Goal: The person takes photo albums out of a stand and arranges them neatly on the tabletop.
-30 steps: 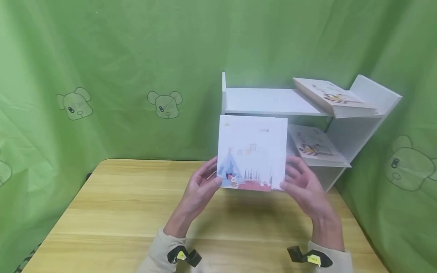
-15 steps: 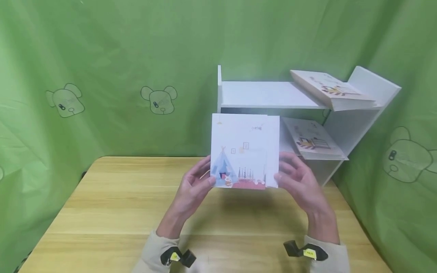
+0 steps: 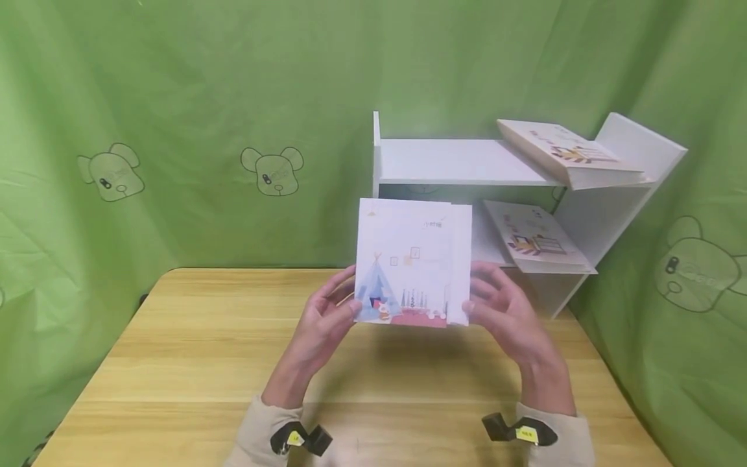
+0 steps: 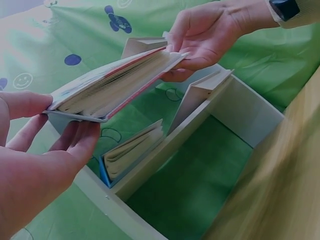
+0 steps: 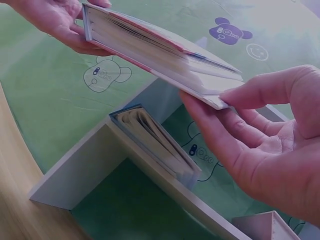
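A thick square book (image 3: pixel 403 275) is held up in front of the shelf, its white cover printed with a blue tent. My left hand (image 3: pixel 323 318) pinches its left edge, thumb on the front cover. At the opposite edge, my right hand (image 3: pixel 510 318) grips a plain white strip that extends past the front cover. Both wrist views show the book's page block (image 5: pixel 150 45) between slightly parted covers. Below it, a blue-edged book (image 4: pixel 132 155) stands on the shelf, hidden behind the held book in the head view.
A white two-tier shelf (image 3: pixel 449 161) stands at the back right of the wooden table (image 3: pixel 192 363). One book (image 3: pixel 574 152) leans on its upper tier and another (image 3: pixel 537 237) on the lower tier. Green curtain (image 3: pixel 192 84) surrounds the table.
Both hands have carried the book slightly left relative to the shelf, and lowered it a little over the last half second. The head view has shifted slightly. Both grips stay the same.
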The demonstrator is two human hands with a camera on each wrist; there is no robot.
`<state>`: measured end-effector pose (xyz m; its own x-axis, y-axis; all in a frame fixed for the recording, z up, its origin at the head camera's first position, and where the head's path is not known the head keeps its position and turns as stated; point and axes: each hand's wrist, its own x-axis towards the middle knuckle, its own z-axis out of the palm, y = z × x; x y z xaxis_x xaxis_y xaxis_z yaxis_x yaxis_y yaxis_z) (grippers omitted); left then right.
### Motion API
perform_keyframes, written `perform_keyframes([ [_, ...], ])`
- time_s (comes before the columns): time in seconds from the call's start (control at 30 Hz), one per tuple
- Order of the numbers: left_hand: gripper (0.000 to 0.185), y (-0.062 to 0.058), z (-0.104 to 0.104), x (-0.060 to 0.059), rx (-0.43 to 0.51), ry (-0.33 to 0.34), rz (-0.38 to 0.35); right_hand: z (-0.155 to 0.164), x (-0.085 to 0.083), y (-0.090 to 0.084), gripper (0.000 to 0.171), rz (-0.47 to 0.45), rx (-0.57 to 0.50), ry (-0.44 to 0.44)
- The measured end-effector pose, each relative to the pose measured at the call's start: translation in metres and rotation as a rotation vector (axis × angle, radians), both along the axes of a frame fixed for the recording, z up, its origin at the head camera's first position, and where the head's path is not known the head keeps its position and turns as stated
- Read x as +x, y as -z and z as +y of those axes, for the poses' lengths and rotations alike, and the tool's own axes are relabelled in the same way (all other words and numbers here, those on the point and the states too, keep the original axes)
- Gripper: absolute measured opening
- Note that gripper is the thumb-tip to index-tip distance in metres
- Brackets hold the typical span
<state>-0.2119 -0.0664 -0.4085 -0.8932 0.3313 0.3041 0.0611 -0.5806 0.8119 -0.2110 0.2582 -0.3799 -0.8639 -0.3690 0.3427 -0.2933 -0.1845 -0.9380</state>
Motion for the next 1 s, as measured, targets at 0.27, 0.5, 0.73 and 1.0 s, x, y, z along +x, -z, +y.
perform_keyframes([
  [0.27, 0.058, -0.002, -0.009, -0.002, -0.019, -0.021, -0.011, -0.008, -0.003, 0.004, 0.055, -0.008, -0.02, -0.033],
  [0.5, 0.061, -0.004, -0.021, -0.004, -0.044, -0.015, -0.026, -0.018, -0.005, 0.005, 0.054, -0.017, -0.051, -0.075],
  [0.73, 0.065, -0.005, -0.028, -0.004, -0.065, -0.006, -0.028, -0.023, -0.005, 0.007, 0.056, -0.053, -0.056, -0.091],
  [1.0, 0.067, -0.006, -0.036, -0.006, -0.093, -0.008, -0.016, -0.029, -0.005, 0.006, 0.059, -0.076, -0.014, -0.053],
])
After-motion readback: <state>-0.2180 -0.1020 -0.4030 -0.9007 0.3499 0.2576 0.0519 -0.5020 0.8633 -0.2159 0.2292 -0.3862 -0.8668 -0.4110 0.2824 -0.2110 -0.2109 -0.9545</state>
